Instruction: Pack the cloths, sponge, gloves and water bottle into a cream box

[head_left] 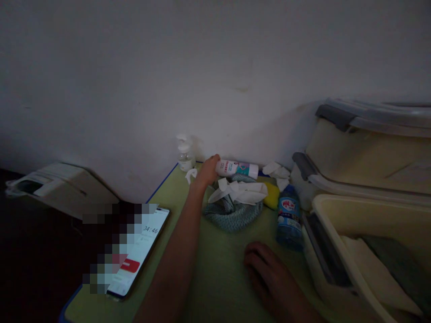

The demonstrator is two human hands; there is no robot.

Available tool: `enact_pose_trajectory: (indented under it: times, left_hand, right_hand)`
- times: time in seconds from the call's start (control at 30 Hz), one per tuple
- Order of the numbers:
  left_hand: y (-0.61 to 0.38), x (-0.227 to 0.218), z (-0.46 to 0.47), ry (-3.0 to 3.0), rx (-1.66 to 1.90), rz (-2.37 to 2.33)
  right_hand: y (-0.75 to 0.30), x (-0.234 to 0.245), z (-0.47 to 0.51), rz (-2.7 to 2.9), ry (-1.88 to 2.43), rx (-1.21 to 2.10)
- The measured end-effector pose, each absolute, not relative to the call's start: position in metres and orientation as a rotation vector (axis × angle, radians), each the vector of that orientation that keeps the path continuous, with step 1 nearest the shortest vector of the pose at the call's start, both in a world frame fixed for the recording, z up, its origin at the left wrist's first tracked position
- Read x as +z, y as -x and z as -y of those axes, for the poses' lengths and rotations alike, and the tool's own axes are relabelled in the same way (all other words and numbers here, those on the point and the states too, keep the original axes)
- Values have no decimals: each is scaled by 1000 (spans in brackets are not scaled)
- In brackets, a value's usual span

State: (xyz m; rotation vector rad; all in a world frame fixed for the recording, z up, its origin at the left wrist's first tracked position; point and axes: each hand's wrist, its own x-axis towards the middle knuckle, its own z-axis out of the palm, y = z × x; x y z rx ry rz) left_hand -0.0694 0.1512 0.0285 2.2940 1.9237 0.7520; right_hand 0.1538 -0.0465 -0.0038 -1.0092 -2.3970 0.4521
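Note:
My left hand reaches to the back of the table, its fingers closed around the left end of a white squeeze tube with teal and pink print. The tube lies on its side near the wall. Just in front of it are a grey-blue knitted cloth and crumpled white tissue. My right hand rests low over the table, fingers loosely curled in, with nothing seen in them. Nearest to it stands a blue-labelled detergent bottle.
A clear pump bottle stands at the back left corner. A phone lies along the left edge. A yellow sponge sits by the cloth. On the right are an open cream bin and stacked lidded boxes.

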Motion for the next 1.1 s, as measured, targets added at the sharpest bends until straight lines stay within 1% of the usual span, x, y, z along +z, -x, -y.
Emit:
enact_pose_trajectory:
  times: [0.13,0.43,0.73,0.93,1.1]
  left_hand:
    - [76,32,-151,-2347,692,-1906]
    - [79,22,-159,-2365,650,-1888]
    - [69,19,-160,-2323,613,-2046]
    - [69,23,-155,-2355,646,-2036]
    - [74,38,-149,-2417,701,-2015]
  right_hand:
    - [-154,-4,46,2401,1000,454]
    - [-154,-8,45,2383,993,456]
    - [-153,-3,45,2392,974,430]
    - [-153,-1,45,2387,1012,495]
    - [-153,-2,45,2378,1009,527]
